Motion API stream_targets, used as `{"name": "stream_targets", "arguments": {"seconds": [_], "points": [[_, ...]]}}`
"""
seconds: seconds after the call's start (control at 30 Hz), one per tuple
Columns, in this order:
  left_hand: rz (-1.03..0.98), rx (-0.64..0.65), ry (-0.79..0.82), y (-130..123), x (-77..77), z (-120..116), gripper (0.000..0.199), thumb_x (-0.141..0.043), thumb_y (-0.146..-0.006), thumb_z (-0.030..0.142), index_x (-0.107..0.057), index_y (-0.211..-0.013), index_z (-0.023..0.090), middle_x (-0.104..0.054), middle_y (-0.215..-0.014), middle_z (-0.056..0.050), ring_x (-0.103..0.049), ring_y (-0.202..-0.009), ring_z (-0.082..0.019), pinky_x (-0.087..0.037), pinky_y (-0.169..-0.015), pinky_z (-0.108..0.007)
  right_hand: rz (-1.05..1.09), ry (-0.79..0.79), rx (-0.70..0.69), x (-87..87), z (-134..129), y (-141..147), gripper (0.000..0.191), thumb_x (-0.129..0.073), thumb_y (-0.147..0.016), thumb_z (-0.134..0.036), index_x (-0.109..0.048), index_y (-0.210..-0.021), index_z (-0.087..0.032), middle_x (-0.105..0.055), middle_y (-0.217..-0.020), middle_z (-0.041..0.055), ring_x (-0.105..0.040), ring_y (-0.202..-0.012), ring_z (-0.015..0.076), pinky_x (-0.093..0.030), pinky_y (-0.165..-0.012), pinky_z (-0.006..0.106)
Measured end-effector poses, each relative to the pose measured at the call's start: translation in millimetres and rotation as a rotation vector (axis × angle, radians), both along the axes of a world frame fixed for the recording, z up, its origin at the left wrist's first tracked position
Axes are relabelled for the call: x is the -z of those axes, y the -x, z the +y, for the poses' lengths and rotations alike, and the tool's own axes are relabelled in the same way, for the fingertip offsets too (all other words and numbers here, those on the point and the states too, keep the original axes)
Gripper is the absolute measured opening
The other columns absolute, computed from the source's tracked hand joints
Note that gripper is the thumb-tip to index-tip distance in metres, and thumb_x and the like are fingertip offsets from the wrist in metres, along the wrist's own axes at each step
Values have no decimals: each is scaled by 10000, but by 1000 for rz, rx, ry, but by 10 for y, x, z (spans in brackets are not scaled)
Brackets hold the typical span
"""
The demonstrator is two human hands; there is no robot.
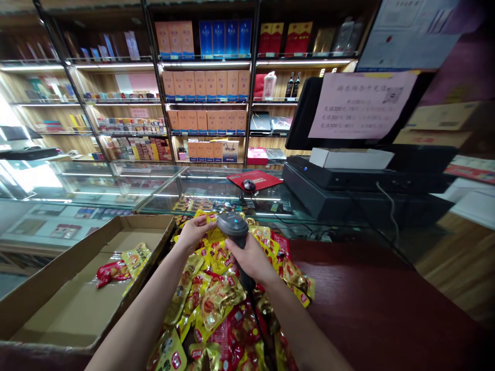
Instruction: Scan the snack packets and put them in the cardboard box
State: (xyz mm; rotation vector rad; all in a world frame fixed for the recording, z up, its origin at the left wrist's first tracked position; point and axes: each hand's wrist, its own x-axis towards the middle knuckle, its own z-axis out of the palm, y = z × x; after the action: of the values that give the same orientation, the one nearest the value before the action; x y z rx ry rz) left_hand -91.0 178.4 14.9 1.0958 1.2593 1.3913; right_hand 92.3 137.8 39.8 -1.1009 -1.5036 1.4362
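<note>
1. My right hand [251,257] is closed around the handle of a grey scanner [233,226], whose head points away from me, toward 12 o'clock.
2. My left hand [195,231] sits just at 9 o'clock of the scanner head, fingers curled and pinching the top edge of a yellow packet [212,234] held under the scanner.
3. Both hands hover over a heap [220,299] of yellow and red snack packets, which spreads from the middle of the view down to 6 o'clock on a dark red counter [367,299].
4. The scanner's cable [257,319] runs from the handle toward 6 o'clock across the heap.
5. At 8 o'clock lies an open cardboard box [69,304], touching the heap's edge, with a few packets [124,263] lying inside near its far corner.
6. Beyond the heap, at 12 o'clock, is a glass case [116,188] bearing a red mat [266,180] with a mouse [249,185] on it.
7. At 2 o'clock stands a black till [348,190] with a pink notice [359,105] taped to its screen.
8. Shelves [204,93] of orange, blue and red boxes fill the far wall.
</note>
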Motion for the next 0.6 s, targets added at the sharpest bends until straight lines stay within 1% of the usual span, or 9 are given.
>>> {"name": "stream_targets", "arguments": {"seconds": [0.13,0.23,0.33,0.47,0.6], "points": [[13,6,-2,-1,14,4,355,-802,-537,414,-681,-753,159,-597,-593,29,-500,-514,-77,-352,-473,-175,4,-4,-4,25,10,5,180,-594,-786,-342,-477,-781,-206,-487,-504,-62,-499,-371,111,-424,-379,234],[46,-1,-3,6,38,20,313,-789,-551,379,-672,-732,151,-633,-654,16,-518,-535,-79,-368,-498,-182,-5,-18,-21,29,14,4,178,-577,-800,-351,-488,-761,-202,-496,-511,-54,-510,-381,113,-424,-375,232],[47,6,-9,15,46,24,320,-785,-559,361,-684,-772,145,-657,-702,2,-533,-557,-85,-372,-510,-185,-17,-21,-26,15,8,-1,170,-573,-805,-338,-496,-750,-197,-500,-508,-53,-500,-373,107,-421,-372,229],[7,28,3,13,18,2,361,-801,-549,402,-695,-792,157,-659,-685,8,-535,-549,-83,-358,-495,-180,-23,-48,-31,18,9,-12,166,-563,-815,-323,-503,-735,-190,-504,-483,-52,-494,-363,100,-432,-386,224],[-9,36,21,15,-3,-27,414,-818,-527,449,-693,-782,148,-659,-682,-2,-546,-551,-80,-352,-476,-169,-9,-39,-49,28,30,-22,172,-581,-807,-340,-517,-782,-182,-530,-497,-46,-517,-362,108,-435,-381,225]]}}
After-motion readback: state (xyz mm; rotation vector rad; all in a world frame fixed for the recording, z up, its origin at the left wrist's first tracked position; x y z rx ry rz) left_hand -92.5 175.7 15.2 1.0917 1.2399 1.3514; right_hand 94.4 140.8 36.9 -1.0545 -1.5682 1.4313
